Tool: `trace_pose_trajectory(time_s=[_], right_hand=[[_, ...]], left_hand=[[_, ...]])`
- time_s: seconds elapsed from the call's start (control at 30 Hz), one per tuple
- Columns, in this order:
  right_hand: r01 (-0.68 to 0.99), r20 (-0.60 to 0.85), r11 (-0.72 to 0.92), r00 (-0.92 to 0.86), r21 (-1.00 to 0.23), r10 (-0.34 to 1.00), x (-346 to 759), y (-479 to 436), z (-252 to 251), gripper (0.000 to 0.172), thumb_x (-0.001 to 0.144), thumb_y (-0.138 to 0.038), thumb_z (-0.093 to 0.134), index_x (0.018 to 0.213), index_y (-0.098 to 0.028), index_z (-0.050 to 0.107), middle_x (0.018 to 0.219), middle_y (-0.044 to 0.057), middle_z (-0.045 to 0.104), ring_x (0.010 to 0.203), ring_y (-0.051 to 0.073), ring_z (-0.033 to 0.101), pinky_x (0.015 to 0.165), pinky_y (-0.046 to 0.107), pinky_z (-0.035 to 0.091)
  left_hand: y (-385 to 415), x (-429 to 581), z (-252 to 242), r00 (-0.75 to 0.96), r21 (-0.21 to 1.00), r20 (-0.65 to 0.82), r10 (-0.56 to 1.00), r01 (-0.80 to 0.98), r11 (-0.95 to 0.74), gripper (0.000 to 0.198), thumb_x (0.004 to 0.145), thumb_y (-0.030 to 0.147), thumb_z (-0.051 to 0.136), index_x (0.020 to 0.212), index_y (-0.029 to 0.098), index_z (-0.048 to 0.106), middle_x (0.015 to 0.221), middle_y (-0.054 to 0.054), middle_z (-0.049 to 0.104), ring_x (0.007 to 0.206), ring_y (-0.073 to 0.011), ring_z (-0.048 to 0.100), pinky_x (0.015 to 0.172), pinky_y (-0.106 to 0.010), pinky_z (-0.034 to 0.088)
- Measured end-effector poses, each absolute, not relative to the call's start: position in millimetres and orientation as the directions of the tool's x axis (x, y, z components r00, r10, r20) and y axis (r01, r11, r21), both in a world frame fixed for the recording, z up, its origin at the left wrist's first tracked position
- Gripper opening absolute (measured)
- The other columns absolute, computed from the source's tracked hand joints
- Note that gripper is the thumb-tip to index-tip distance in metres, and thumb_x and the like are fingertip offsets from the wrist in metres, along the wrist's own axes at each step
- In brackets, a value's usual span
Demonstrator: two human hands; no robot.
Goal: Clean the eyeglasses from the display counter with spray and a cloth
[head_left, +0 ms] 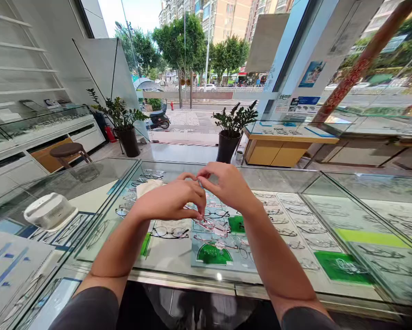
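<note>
My left hand is closed, its thumb and a finger pinching a pair of pink-framed eyeglasses above the glass counter. Close by, my right hand is bent at the wrist, thumb and fingertips drawn together beside the left knuckles. Whatever sits in that right pinch is too small or too hidden to make out. Below the left wrist lie dark-framed eyeglasses. Partly behind the left hand is a pale cloth. A green semicircular sign shows under the pink glasses.
Rows of eyeglasses fill the glass display counter. A white device stands on the left counter. Beyond are two potted plants, a brown stool and a wooden display cabinet before glass doors onto a street.
</note>
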State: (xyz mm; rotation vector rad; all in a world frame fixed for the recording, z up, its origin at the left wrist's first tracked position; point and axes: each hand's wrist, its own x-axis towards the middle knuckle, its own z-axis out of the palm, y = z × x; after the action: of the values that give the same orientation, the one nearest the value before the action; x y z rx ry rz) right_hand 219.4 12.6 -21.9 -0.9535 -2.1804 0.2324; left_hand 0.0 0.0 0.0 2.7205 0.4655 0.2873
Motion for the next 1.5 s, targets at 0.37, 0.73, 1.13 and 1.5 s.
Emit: trace_pose_trajectory(time_s=[0.37,0.73,1.13,1.5], right_hand=[[0.574,0.56,0.807,-0.628,-0.135,0.54,214.4,27.7,-32.9,0.014,0.105,-0.021,0.064,0.097,-0.017,0.075,0.091,0.006,0.079,0.087,0.022,0.067,0.083,0.036,0.04],[0.546,0.648,0.837,-0.625,-0.036,0.435,204.2,41.0,-48.2,0.029,0.109,-0.033,0.058,0.085,-0.019,0.065,0.082,0.008,0.067,0.078,0.022,0.052,0.075,0.035,0.036],[0.435,0.624,0.756,-0.43,-0.489,0.652,208.4,31.0,-38.4,0.012,0.1,-0.025,0.06,0.092,-0.021,0.067,0.086,0.003,0.073,0.08,0.019,0.062,0.076,0.033,0.043],[0.015,0.551,0.586,-0.324,-0.81,0.769,207.1,51.8,-49.0,0.039,0.085,-0.059,0.085,0.09,-0.021,0.077,0.089,0.004,0.078,0.084,0.019,0.069,0.082,0.037,0.056]], left_hand=[[14.4,-7.8,2.4,0.926,0.518,0.223,0.303,0.151,-0.842,0.011,0.099,0.026,0.077,0.09,0.023,0.083,0.093,-0.005,0.086,0.095,-0.0212,0.078,0.102,-0.038,0.048],[26.6,-18.7,6.9,0.861,0.695,0.367,0.353,-0.002,-0.719,0.008,0.094,0.027,0.082,0.093,0.023,0.088,0.094,-0.012,0.084,0.094,-0.0227,0.079,0.091,-0.035,0.062],[30.3,-20.7,5.0,0.777,0.7,0.464,0.425,-0.027,-0.714,0.005,0.093,0.024,0.083,0.09,0.021,0.085,0.091,-0.01,0.083,0.088,-0.0181,0.078,0.087,-0.031,0.061],[45.9,1.3,-19.7,0.521,0.865,0.492,0.697,-0.384,-0.324,0.033,0.082,0.046,0.093,0.076,0.017,0.078,0.081,-0.004,0.072,0.08,-0.0138,0.068,0.079,-0.027,0.054]])
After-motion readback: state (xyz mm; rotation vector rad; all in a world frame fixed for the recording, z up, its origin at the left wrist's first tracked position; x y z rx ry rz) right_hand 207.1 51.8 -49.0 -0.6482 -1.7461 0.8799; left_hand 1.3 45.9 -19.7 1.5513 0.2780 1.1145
